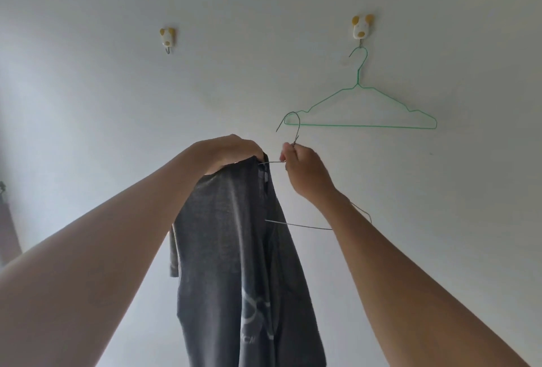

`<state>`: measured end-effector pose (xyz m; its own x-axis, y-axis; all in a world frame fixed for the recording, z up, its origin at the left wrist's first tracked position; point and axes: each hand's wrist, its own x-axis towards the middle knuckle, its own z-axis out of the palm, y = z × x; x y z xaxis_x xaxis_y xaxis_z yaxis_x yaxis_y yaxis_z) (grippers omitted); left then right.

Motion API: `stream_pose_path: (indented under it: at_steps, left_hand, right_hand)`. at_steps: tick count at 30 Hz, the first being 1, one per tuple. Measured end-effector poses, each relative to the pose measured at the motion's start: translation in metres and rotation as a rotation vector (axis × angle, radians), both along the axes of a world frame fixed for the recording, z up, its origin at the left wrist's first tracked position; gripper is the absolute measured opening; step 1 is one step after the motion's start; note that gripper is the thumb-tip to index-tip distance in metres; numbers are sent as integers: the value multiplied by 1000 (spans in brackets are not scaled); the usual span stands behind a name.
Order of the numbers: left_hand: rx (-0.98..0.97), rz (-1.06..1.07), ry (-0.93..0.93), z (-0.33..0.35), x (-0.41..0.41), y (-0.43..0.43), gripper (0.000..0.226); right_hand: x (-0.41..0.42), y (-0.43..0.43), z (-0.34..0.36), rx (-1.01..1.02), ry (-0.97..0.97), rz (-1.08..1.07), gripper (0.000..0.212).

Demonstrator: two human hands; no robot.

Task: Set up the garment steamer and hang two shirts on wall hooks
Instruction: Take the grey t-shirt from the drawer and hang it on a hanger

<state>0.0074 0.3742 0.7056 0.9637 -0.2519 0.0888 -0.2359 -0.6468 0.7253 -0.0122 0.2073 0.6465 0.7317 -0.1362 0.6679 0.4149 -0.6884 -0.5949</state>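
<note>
A dark grey shirt (pixel 234 249) with a pale print hangs in front of me. My left hand (pixel 231 152) grips its collar at the top. My right hand (pixel 305 170) pinches the neck of a grey wire hanger (pixel 293 123), whose left arm runs into the shirt's collar and whose lower bar passes behind my right forearm. Two dog-shaped wall hooks are above: the left hook (pixel 167 39) is bare, and the right hook (pixel 362 29) carries an empty green wire hanger (pixel 363 124). No steamer is in view.
A plain white wall (pixel 88 103) fills the view. A dark object (pixel 6 220) shows at the far left edge, too cut off to identify.
</note>
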Motion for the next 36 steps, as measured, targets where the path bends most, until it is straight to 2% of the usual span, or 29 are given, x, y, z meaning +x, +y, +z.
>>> stream_pose_path:
  at_steps: [2,3,5,6,8,9,10,12,13,15,17,20,23,25,29,33,36]
  left_hand:
    - [-23,44,-13,-5,2,5,31]
    - [-47,76,-24,-6,3,7,30]
    - [-129,135,-34,-8,6,12,30]
    - [-174,154,-34,-9,7,14,31]
    - [-249,169,-37,-10,8,16,30]
    - [-275,163,-38,-10,8,16,26]
    - [-294,148,-34,-11,8,15,23]
    - [-316,102,-3,-10,6,13,24]
    - [-325,76,15,-10,4,11,26]
    - [-335,28,31,-9,0,9,28]
    - [-335,-4,36,-9,-4,9,29]
    - [-400,-71,92,-8,-10,14,26]
    - [-406,-164,143,-5,-13,26,22]
    - [-320,-129,93,-5,-10,34,31]
    - [-47,72,-188,-9,5,61,41]
    - [154,54,-262,-19,10,81,40]
    - [220,27,-313,-23,13,74,41]
  right_hand:
    - [0,1,-9,72,6,51,26]
    - [0,0,-18,22,-32,-13,27]
    - [-2,0,-38,-142,-248,-298,38]
    - [-6,1,-48,-208,-407,-393,36]
    - [-10,6,-69,-314,-638,-352,22]
    - [-11,8,-81,-354,-636,-257,19]
    - [-11,11,-91,-360,-550,-152,21]
    - [-11,22,-106,-279,-247,-40,25]
    - [-9,28,-111,-199,-108,-30,27]
    - [-3,37,-115,19,44,-49,32]
    - [2,44,-110,147,78,-113,34]
    - [8,49,-102,7,88,-180,33]
    - [15,40,-101,-110,144,-174,17]
    - [19,23,-102,-34,206,-164,11]
    - [20,-35,-105,112,303,-182,9]
    - [17,-81,-92,187,286,-188,16]
    - [16,-99,-77,179,239,-203,19]
